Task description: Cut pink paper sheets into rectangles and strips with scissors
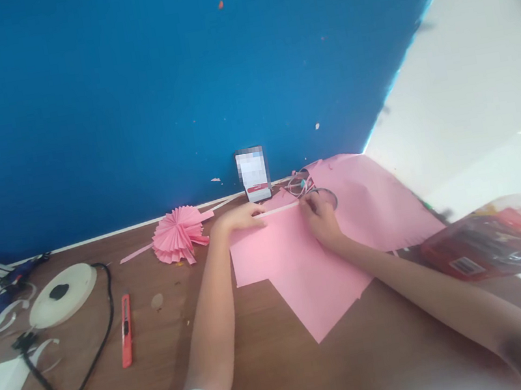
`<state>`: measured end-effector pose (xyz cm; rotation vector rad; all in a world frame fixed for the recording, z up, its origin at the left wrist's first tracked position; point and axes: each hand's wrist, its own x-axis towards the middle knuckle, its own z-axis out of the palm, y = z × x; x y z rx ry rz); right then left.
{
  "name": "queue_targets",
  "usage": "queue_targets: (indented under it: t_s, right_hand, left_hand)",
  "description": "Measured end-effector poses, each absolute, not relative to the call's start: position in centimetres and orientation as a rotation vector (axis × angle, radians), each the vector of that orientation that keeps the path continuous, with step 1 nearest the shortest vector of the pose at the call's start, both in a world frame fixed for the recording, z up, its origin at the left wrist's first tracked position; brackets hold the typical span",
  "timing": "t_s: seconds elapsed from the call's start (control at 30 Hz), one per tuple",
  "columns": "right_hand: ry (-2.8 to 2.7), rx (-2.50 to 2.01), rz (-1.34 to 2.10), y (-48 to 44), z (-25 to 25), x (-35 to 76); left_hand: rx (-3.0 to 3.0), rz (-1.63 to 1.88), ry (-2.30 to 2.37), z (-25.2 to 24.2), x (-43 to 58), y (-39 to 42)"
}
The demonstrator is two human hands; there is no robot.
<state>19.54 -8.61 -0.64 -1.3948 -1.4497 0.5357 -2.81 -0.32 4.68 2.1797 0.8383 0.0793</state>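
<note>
Head view: looks down on a brown wooden table [277, 363] set against a blue wall [123, 78]. Left hand [237, 217] out at the far edge of a pink paper sheet [295, 262], fingers pressed together and pinching the left end of a thin pale paper strip [281, 209]. Right hand [319, 217] at the strip's other end, fingertips bunched on it (exact grip too small to tell). Strip stretched level between both hands, just above the sheet's top fold. More pink sheets [370, 197] spread to the right, partly under the first. Pleated pink paper fan [178, 234] lying left of the left hand, near the wall. Orange utility knife [126, 331] well apart at left, beside a black cable [92, 353] and a white tape roll [62, 293]. Clear plastic packet [495, 240] at right.
</note>
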Motion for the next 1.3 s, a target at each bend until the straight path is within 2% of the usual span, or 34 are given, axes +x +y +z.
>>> queue_targets:
  t_s: [0.17,0.37,0.63,0.83,1.1,1.3]
  right_hand:
    - [-1.441,-1.305,0.403,-9.3,-0.1,19.1]
    - [-1.909,-1.355,0.153,-9.7,0.5,18.3]
    - [-2.042,-1.485,0.702,-9.3,1.9,18.9]
    - [-2.222,-1.419,1.178,-9.7,3.5,19.8]
    - [-1.965,-1.271,1.17,-9.5,2.0,18.2]
    - [-1.922,-1.266,1.124,-9.2,0.9,18.1]
  left_hand:
    - [2.154,-0.073,0.857,5.9,-4.0,-0.5]
    - [2.165,-0.186,0.882,6.6,-1.9,-1.4]
    - [2.0,-0.016,1.145,6.2,-4.8,-0.8]
    - [1.945,0.19,1.048,6.3,-5.2,-0.8]
    - [2.022,0.134,0.753,5.4,-0.7,-1.5]
    - [2.007,0.183,0.741,5.0,-0.2,-1.6]
